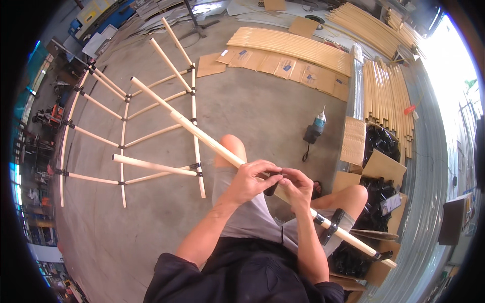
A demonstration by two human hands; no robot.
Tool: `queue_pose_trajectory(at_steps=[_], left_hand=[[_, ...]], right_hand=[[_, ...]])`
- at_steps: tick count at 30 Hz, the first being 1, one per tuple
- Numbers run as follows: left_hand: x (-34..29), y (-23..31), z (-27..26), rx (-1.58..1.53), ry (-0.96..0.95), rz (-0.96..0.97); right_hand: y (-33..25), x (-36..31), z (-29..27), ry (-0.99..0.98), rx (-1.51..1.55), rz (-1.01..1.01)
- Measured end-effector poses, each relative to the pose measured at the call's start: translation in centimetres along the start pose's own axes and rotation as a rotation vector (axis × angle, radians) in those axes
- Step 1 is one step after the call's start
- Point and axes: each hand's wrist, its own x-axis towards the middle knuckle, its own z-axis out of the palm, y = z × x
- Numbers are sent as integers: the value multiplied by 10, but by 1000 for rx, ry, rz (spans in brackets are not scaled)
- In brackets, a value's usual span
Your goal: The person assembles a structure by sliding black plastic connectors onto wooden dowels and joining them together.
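Observation:
A long cream pipe [212,144] lies slantwise across my lap, from upper left to lower right. Around its middle, my left hand [252,181] and my right hand [298,188] meet with fingers closed on a small black pipe joint [271,189]. The fingers hide most of this joint, so I cannot tell whether it fully wraps the pipe. Farther along the pipe, beyond my right hand, sit a larger black joint [332,226] and another near the lower-right end [382,256].
On the left stands a frame of cream pipes [124,132] with black joints. A cordless drill [315,129] rests on the floor ahead. To my right are cardboard boxes of black joints [376,194] and stacked cream pipes [386,96]. More pipes [288,46] lie on cardboard at the back.

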Motion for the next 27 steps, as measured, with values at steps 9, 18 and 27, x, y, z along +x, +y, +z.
queue_pose_trajectory(at_steps=[9,18,27], left_hand=[[-4,-7,-13,70,-11,55],[-15,-35,-91,-453,441,-118],[3,-86,-321,72,871,-141]], right_hand=[[-4,2,1,-89,-73,-2],[-11,3,10,-134,-729,38],[-15,-3,24,-221,-1062,-47]])
